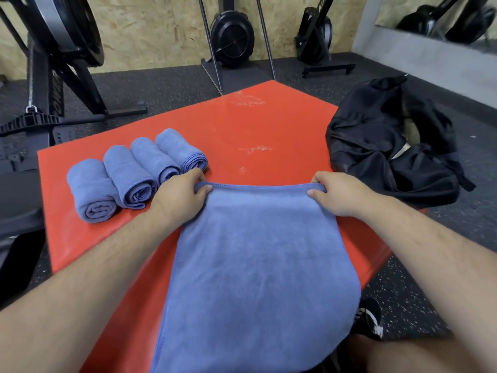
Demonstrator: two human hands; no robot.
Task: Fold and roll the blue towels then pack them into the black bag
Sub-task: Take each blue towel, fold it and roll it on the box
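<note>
Red mat [269, 125] below; I have left hand [178, 193] and right hand [341, 193] each pinching the blue towel [255, 251], rolled towels [126, 170] beside the left.

A gym is shown. Two exercise machines [231, 39] with black fan wheels are stood against a chipboard wall [156, 28], and a larger machine [67, 36] with a chain [30, 76] and pull handle [29, 121] is seen at the left. The floor [174, 84] is covered in speckled black rubber. A red padded platform [269, 125] is set on it, a mirror [443, 17] is fixed to the right wall, and a black bag [390, 146] lies just beside the platform.
</note>
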